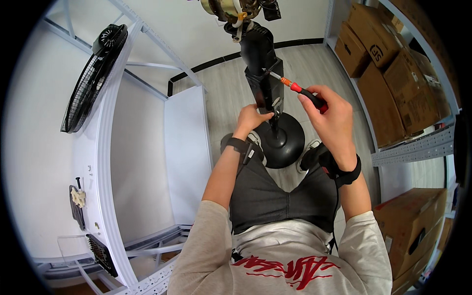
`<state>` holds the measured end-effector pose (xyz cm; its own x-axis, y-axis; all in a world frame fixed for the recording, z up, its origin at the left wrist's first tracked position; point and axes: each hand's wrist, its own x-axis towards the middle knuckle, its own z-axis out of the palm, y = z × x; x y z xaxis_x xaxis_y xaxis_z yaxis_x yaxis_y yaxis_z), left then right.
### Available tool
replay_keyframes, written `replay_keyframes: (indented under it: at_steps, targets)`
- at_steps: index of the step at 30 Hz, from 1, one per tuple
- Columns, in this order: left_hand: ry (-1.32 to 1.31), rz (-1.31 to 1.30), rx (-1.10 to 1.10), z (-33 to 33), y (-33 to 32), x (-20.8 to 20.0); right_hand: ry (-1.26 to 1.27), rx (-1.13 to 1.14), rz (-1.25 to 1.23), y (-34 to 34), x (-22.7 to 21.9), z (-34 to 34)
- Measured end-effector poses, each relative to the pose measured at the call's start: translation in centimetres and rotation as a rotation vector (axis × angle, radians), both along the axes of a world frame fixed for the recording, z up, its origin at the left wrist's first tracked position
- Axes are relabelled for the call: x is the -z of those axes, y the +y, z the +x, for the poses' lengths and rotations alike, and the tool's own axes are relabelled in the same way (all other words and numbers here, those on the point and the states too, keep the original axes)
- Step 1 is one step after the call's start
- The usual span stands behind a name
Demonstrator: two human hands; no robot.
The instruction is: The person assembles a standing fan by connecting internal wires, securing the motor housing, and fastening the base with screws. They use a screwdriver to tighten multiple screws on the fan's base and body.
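A pedestal fan stands upright in front of me, with its motor (222, 9) bare at the top. Below the motor is a black control housing (253, 81) above a round black base (290, 147). My right hand (333, 114) grips a red and black screwdriver (296, 87), whose tip meets the upper front of the housing. Whether it sits in a screw is too small to tell. My left hand (252, 121) holds the lower part of the housing, thumb in front and fingers partly hidden behind it.
At the left, a white shelf (115, 98) bears a black fan grille (93, 81), small loose parts and a black bit case (101, 253). Cardboard boxes (381, 101) fill the rack on the right, with another large box (410, 221) lower down. My feet flank the base.
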<state>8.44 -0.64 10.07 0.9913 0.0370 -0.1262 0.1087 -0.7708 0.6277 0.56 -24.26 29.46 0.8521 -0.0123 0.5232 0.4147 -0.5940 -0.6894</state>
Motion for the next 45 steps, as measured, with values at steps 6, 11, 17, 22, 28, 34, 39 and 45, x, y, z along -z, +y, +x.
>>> replay_keyframes:
  at_steps: [6,11,17,22,28,34,39,45]
  targets:
    - [-0.026,-0.069,0.028,-0.2,0.1,0.1,-0.005,0.008,-0.055,0.5,-0.7,0.1]
    - [-0.008,-0.094,0.023,-0.3,0.0,-0.4,-0.074,0.022,-0.100,1.2,-0.9,0.5]
    - [-0.040,-0.060,0.021,-0.4,0.1,-0.4,-0.063,0.061,-0.175,1.5,-1.1,0.7]
    - [-0.047,-0.056,0.029,-0.3,0.0,-0.2,-0.019,0.006,-0.084,1.2,-0.9,1.0]
    - [-0.049,-0.026,0.015,-0.1,0.1,0.0,-0.086,-0.022,-0.089,1.2,-0.7,1.0]
    - [-0.039,-0.030,0.024,-0.2,-0.1,-0.4,-0.023,0.023,-0.164,1.2,-0.4,1.0]
    - [-0.058,-0.038,0.028,-0.4,-0.2,-0.5,-0.092,0.015,-0.142,1.1,-0.4,0.9]
    - [-0.062,-0.056,0.029,-0.2,0.1,0.0,-0.137,-0.009,-0.161,0.9,0.0,1.3]
